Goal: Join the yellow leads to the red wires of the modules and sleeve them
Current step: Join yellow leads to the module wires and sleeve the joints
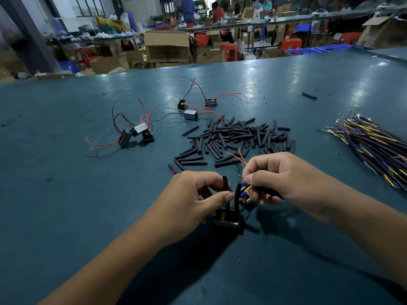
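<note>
A small black module [225, 217] hangs just above the green table [66, 194], between my hands. My left hand [193, 194] pinches a black sleeve [226, 186] that stands up from the module. A second black sleeve [237, 194] rises beside it. My right hand [279, 177] pinches a yellow lead [247, 189] together with thin red wires [239, 156] that stick out above its fingers. The joint itself is hidden by the fingertips.
A heap of loose black sleeves [237, 137] lies just beyond my hands. A bundle of yellow and dark leads [374, 146] lies at the right. Two groups of modules with red and black wires [136, 132] [193, 106] sit further back left. One stray sleeve [309, 95] lies far right.
</note>
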Available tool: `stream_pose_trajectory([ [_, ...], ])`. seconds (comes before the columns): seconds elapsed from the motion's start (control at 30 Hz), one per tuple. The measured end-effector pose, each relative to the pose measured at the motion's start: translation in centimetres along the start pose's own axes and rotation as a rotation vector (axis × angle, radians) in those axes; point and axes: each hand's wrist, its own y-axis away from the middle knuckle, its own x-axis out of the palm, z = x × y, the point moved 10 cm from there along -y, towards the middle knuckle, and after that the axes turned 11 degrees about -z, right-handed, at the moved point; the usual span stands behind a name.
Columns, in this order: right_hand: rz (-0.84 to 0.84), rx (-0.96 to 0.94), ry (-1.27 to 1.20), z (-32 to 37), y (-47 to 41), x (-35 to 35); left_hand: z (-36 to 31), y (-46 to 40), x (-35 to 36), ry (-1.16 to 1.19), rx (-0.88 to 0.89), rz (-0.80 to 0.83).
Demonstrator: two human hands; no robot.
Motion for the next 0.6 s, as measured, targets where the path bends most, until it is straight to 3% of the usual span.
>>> stream_pose_trajectory([
  [0.13,-0.002,-0.002,0.004,0.0,0.1,0.2,-0.5,0.2,0.7,0.054,0.026,-0.019],
  [0.33,-0.020,-0.023,-0.082,0.4,0.1,0.1,-1.5,0.3,0.8,-0.136,0.181,-0.044],
  [0.6,-0.081,-0.160,0.002,1.4,0.6,0.0,-2.2,0.5,1.0,-0.251,0.263,-0.048],
])
